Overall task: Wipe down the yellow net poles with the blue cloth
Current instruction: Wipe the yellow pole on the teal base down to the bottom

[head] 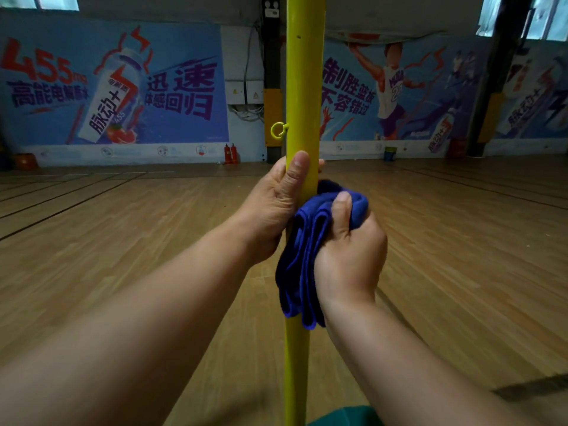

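Pole (305,87) — yellow, upright, running through the middle of the view from top edge to bottom, standing on the wooden floor (461,241). A small yellow ring hook (278,130) is sticking out on its left side, just above the hands.

Left hand (276,207) — wrapping round the pole, thumb lying up its near face, steadying it.

Cloth (302,256) — blue, bunched in folds, pressing against the pole just below the left hand, loose ends hanging down.

Right hand (347,250) — fingers curling round the cloth, thumb pinning it on top.

Handling, as a judgement: the pole is looking stiff, smooth and likely slippery; the cloth soft and light, best held in a full wad so it is wrapping the shaft. The hook may snag the folds.

Far wall — blue banners (116,87).
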Motion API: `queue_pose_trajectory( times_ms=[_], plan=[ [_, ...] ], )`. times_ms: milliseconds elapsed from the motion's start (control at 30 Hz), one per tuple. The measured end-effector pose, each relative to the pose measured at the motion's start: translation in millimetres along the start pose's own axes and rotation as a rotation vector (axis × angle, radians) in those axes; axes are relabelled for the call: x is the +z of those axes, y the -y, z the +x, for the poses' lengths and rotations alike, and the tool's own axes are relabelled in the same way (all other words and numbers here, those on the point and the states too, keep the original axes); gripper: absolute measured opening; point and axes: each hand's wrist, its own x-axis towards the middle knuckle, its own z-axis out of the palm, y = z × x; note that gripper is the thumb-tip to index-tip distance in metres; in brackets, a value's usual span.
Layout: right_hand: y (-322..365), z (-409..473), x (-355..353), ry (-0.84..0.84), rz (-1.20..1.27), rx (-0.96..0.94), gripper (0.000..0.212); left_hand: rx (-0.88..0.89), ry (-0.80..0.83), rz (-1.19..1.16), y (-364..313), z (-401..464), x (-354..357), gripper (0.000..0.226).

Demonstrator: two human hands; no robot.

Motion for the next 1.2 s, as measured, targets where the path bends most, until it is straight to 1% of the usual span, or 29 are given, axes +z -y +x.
queue_pose_trajectory(
  times_ms=[67, 167, 200, 267, 333, 400, 500, 567, 700, 767, 800, 833, 867, 933, 967, 1067, 1200],
  plan=[
    [-15, -14, -8, -0.008, -0.035, 0.010, 0.042, 0.022, -0.016, 0.022, 2, 1, 1, 0.075],
    [-31, -25, -16, 0.014, -0.097, -0.004, 0.036, 0.043, -0.036, 0.039, 3, 1, 3, 0.085],
    [-35, -28, -18, 0.021, -0.110, -0.030, 0.038, 0.046, -0.041, 0.042, 3, 1, 4, 0.087],
    [-43, -36, -22, 0.038, -0.141, -0.091, 0.048, 0.040, -0.054, 0.045, 3, -1, 6, 0.086],
    [-50, -47, -23, 0.050, -0.172, -0.154, 0.057, 0.029, -0.063, 0.042, 2, -2, 8, 0.078],
    [-56, -59, -24, 0.043, -0.172, -0.217, 0.053, 0.023, -0.060, 0.041, 3, -4, 9, 0.065],
    [-63, -71, -23, 0.047, -0.155, -0.241, 0.051, 0.032, -0.038, 0.034, 5, -6, 7, 0.043],
    [-71, -77, -23, 0.039, -0.130, -0.239, 0.050, 0.042, -0.035, 0.017, 6, -6, 6, 0.040],
    [-94, -96, -25, 0.030, -0.083, -0.150, 0.048, 0.036, -0.043, -0.033, 10, -7, 7, 0.041],
    [-109, -103, -29, 0.029, -0.033, -0.043, 0.051, 0.040, -0.037, -0.039, 11, -7, 8, 0.045],
    [-114, -105, -31, 0.033, -0.006, 0.017, 0.052, 0.046, -0.031, -0.037, 10, -7, 8, 0.051],
    [-119, -108, -35, 0.044, 0.016, 0.066, 0.048, 0.050, -0.024, -0.037, 11, -7, 8, 0.057],
    [-123, -109, -38, 0.058, 0.023, 0.086, 0.038, 0.059, -0.019, -0.040, 11, -7, 9, 0.061],
    [-126, -110, -42, 0.076, 0.011, 0.087, 0.013, 0.076, -0.021, -0.051, 11, -7, 10, 0.061],
    [-127, -110, -42, 0.087, 0.019, 0.105, 0.009, 0.080, -0.027, -0.065, 13, -6, 10, 0.058],
    [-126, -104, -39, 0.134, 0.101, 0.184, 0.024, 0.077, -0.040, -0.078, 17, -4, 8, 0.043],
    [-124, -102, -32, 0.154, 0.171, 0.207, 0.026, 0.073, -0.057, -0.042, 20, -4, 6, 0.041]
  ],
)
